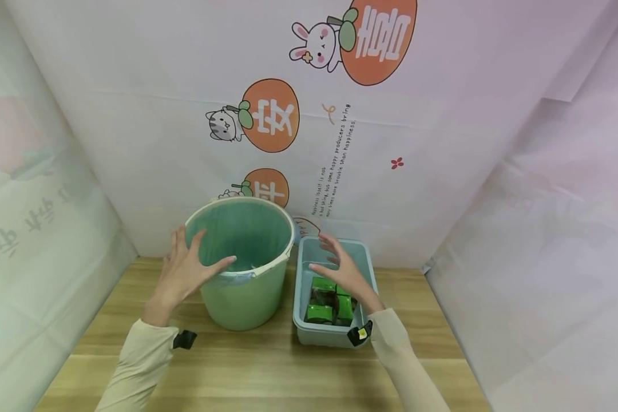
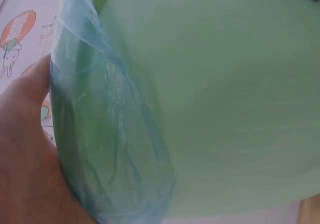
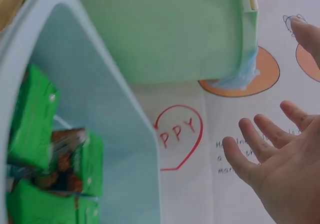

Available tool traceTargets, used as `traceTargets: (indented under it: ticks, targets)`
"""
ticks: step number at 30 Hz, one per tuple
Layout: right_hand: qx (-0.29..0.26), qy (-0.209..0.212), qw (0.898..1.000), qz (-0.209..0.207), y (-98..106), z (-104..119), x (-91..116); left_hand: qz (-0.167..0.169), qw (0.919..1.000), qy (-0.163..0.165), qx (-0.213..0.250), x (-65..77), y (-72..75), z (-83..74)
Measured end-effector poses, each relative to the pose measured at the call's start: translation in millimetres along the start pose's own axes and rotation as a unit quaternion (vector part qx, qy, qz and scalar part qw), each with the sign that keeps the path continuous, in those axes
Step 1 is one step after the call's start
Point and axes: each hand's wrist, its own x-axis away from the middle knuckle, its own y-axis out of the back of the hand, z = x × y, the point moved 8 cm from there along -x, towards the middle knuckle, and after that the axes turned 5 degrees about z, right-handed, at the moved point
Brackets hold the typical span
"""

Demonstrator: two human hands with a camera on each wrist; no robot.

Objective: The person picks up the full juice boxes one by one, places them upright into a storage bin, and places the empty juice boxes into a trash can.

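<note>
A green bucket [image 1: 244, 303] stands on the table, lined with a thin blue plastic bag [image 2: 115, 134] that folds out over its rim. My left hand [image 1: 185, 272] hovers at the bucket's near left rim, thumb and fingers spread apart; whether it touches the rim I cannot tell. To the right is a light blue plastic bin [image 1: 298, 297] with several green and brown packets [image 1: 319, 314] lying in it. Over this bin I hold my right hand [image 1: 347, 274] with fingers spread and nothing in them. The right wrist view shows the same packets [image 3: 77, 161] beside the bin wall.
The wood-grain table [image 1: 237, 372] extends in front of both containers. Directly behind them rises a white printed sheet [image 1: 185, 160] with cartoon fruit, and more sheeting [image 1: 556, 257] hangs at both sides. Black straps [image 1: 185, 339] are on my wrists.
</note>
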Motion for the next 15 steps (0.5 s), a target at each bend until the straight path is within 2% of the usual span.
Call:
traceTargets:
  ticks: [7, 12, 15]
  targets:
    - [0.013, -0.027, 1.000, 0.003, 1.3, -26.7, 27.3, -0.050, 0.9960, -0.040, 0.063, 8.7, -3.9, 13.3]
    - [0.029, -0.039, 0.999, -0.014, 9.5, -41.4, 46.3, -0.064, 0.9944, -0.053, 0.065, 13.6, 3.6, 17.1]
    - [0.044, -0.050, 0.998, -0.016, 14.5, -49.5, 55.8, -0.062, 0.9950, -0.051, 0.060, 18.3, 7.4, 19.3]
